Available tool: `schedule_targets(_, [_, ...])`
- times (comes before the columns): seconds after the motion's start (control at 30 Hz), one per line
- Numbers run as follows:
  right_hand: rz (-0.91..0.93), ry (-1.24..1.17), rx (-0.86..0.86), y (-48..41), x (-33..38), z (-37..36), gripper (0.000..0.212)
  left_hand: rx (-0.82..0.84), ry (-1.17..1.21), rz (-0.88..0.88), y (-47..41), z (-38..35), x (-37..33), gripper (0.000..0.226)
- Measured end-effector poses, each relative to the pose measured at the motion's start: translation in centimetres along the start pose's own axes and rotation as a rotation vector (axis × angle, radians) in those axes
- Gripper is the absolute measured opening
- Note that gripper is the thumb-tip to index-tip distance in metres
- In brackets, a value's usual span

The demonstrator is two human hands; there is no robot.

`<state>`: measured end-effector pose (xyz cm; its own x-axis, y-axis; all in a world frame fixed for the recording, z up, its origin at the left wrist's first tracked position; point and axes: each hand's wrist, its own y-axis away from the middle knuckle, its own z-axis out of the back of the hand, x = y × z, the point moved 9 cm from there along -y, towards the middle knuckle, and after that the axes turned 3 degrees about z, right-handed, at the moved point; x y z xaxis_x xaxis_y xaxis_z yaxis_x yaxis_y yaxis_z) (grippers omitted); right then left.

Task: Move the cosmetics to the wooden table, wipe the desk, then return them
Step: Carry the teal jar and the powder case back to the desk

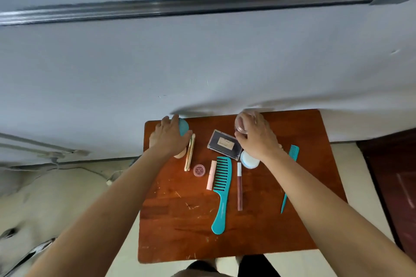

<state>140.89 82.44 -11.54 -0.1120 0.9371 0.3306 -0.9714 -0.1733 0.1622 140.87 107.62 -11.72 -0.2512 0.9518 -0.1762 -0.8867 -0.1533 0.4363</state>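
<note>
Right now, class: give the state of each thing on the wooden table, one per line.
Left hand: grips teal round case.
Right hand: grips clear round jar.
Dark rectangular palette: closed, flat.
Small pink pot: lid on.
Wide-toothed teal comb: lying flat.
Dark-red lip gloss tube: capped, lying.

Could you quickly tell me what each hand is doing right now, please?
Left hand: grips the teal round case.
Right hand: grips the clear jar.
</note>
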Motion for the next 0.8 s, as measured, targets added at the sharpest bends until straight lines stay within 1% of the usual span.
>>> schedule_targets(0.1, [-0.030,-0.011,0.039,-1.1,-0.9,-1.2,0.050,0.047,-0.060,0.024,-1.3,-1.0,-0.8,0.077])
schedule_targets(0.23, [-0.048,-0.045,0.023,-1.9,-1.6,-1.5,0.047,0.048,-0.063,0.084,-2.0,-1.1,-1.2,0.070])
schedule_targets(0.33, [-0.034,-0.074,0.018,-1.9,-1.6,-1.4,0.046,0.035,-0.064,0.113,-1.8,-1.0,-1.4,0.066])
schedule_targets(0.43, [0.007,-0.090,0.005,-1.6,-1.5,-1.0,0.046,0.026,-0.036,0.102,-1.4,-0.5,-1.6,0.061])
schedule_targets(0.6, [0.046,-0.088,-0.051,-0.2,-1.2,1.0,0.051,-0.084,0.004,0.017,0.8,1.9,-2.3,0.062])
schedule_targets(0.8, [0.048,-0.068,-0.162,2.9,-0.2,6.3,0.052,-0.254,-0.015,-0.177,5.0,6.7,-4.1,0.062])
